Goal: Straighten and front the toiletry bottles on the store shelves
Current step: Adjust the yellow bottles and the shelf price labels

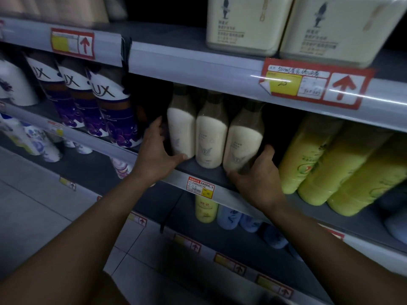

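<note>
While standing 3 abreast on mid shelf (204,172), cream bottles (211,137) flanked by both hands: left hand (154,155) gripping leftmost bottle (181,128), right hand (257,177) gripping rightmost bottle (243,142), w/ yellow-green bottles (326,164) just beside

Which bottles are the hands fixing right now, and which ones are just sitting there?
Being fixed:
left hand on the left cream bottle
middle cream bottle
right hand gripping the right cream bottle

Just sitting:
purple LUX bottles
yellow-green bottles
big cream jugs
red price tag
</note>
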`<act>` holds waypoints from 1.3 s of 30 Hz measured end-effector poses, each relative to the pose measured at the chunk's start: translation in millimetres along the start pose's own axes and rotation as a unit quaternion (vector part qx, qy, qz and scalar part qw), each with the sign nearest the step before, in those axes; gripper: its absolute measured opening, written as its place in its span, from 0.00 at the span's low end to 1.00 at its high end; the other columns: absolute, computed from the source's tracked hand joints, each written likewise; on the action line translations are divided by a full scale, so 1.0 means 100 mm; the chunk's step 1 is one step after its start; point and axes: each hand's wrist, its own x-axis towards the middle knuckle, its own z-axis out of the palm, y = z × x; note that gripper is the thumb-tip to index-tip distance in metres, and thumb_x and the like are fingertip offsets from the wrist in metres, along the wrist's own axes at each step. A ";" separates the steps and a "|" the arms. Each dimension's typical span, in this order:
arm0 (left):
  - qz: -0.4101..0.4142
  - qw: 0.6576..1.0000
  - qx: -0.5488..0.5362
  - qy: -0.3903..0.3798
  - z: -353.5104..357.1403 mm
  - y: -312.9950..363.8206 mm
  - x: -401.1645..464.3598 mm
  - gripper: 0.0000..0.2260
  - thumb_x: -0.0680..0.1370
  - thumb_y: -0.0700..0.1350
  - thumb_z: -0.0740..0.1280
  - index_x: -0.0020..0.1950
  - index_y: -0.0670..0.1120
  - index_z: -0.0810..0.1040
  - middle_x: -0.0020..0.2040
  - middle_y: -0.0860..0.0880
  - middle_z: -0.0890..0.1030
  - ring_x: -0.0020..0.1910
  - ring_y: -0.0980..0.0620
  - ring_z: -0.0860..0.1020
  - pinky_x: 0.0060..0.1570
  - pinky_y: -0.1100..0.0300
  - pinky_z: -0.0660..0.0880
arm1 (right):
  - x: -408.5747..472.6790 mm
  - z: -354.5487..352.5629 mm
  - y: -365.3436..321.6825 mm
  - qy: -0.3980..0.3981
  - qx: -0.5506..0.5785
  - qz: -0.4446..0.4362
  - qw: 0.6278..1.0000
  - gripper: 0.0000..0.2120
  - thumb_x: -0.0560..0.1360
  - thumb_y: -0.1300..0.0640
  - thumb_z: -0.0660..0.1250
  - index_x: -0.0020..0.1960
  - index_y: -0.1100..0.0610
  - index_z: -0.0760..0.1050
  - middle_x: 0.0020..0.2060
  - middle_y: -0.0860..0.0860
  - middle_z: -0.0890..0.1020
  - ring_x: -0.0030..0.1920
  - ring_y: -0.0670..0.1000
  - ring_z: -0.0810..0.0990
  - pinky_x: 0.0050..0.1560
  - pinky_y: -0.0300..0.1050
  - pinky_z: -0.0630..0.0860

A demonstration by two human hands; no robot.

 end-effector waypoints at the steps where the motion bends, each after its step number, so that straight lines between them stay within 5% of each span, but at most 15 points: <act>1: -0.003 1.000 0.008 0.006 -0.02 0.02 -0.02 0.53 0.66 0.42 0.85 0.83 0.48 0.58 0.74 0.45 0.70 0.65 0.52 0.74 0.65 0.55 0.74 | -0.04 -0.02 0.03 -0.003 -0.013 -0.010 1.000 0.44 0.69 0.54 0.81 0.75 0.60 0.58 0.67 0.60 0.77 0.67 0.60 0.77 0.59 0.48 0.76; 4: -0.007 0.999 0.021 0.029 -0.11 0.08 -0.12 0.50 0.67 0.42 0.84 0.82 0.48 0.59 0.69 0.45 0.72 0.60 0.52 0.75 0.61 0.52 0.76 | -0.20 -0.09 0.08 -0.012 -0.033 -0.042 0.998 0.49 0.72 0.56 0.78 0.81 0.61 0.52 0.74 0.59 0.72 0.73 0.59 0.72 0.69 0.49 0.72; 8: 0.010 0.998 0.036 0.056 -0.20 0.20 -0.28 0.43 0.68 0.42 0.83 0.78 0.46 0.65 0.63 0.46 0.75 0.55 0.51 0.76 0.55 0.52 0.77 | -0.41 -0.22 0.13 -0.031 -0.041 -0.095 0.994 0.44 0.75 0.53 0.76 0.81 0.58 0.53 0.73 0.56 0.74 0.71 0.56 0.75 0.66 0.49 0.75; 14: 0.060 0.995 0.052 0.055 -0.17 0.55 -0.52 0.33 0.70 0.42 0.82 0.71 0.46 0.71 0.57 0.49 0.77 0.52 0.53 0.77 0.45 0.63 0.72 | -0.63 -0.66 0.18 -0.070 -0.078 -0.191 0.976 0.32 0.78 0.50 0.72 0.77 0.51 0.63 0.64 0.49 0.82 0.61 0.49 0.81 0.58 0.42 0.78; 18: 0.075 0.995 0.055 0.037 -0.03 0.73 -0.69 0.28 0.71 0.42 0.80 0.68 0.48 0.74 0.53 0.50 0.78 0.48 0.52 0.79 0.49 0.53 0.79 | -0.74 -0.96 0.30 -0.063 -0.107 -0.218 0.968 0.20 0.79 0.47 0.69 0.69 0.50 0.74 0.56 0.49 0.83 0.54 0.48 0.82 0.53 0.51 0.82; 25: 0.116 0.993 -0.021 -0.026 0.59 1.33 -0.92 0.17 0.71 0.45 0.79 0.57 0.53 0.78 0.44 0.54 0.80 0.40 0.56 0.79 0.49 0.52 0.82 | -0.76 -1.44 0.40 0.023 -0.065 -0.176 0.982 0.09 0.77 0.52 0.72 0.56 0.50 0.81 0.41 0.40 0.83 0.43 0.43 0.82 0.46 0.51 0.81; 33: 0.138 0.984 -0.052 -0.103 1.26 1.46 -1.05 0.25 0.73 0.49 0.80 0.67 0.48 0.75 0.56 0.53 0.79 0.53 0.58 0.79 0.54 0.52 0.81 | -0.74 -1.55 0.69 0.114 -0.036 -0.096 0.988 0.04 0.76 0.55 0.73 0.48 0.50 0.79 0.35 0.43 0.82 0.37 0.43 0.81 0.40 0.49 0.78; 36: 0.143 0.985 -0.041 -0.091 1.45 1.43 -1.00 0.33 0.70 0.55 0.81 0.70 0.49 0.70 0.62 0.53 0.76 0.57 0.55 0.78 0.55 0.51 0.80 | -0.70 -1.58 0.78 0.188 0.005 -0.069 0.980 0.09 0.74 0.57 0.75 0.48 0.51 0.74 0.36 0.43 0.80 0.39 0.42 0.80 0.37 0.36 0.73; 39: 0.129 0.988 -0.045 -0.069 1.58 1.44 -0.94 0.40 0.68 0.59 0.81 0.73 0.49 0.67 0.65 0.52 0.74 0.59 0.54 0.77 0.57 0.54 0.79 | -0.66 -1.58 0.81 0.236 0.046 -0.040 0.970 0.19 0.72 0.56 0.76 0.53 0.51 0.67 0.39 0.46 0.77 0.39 0.44 0.78 0.39 0.41 0.72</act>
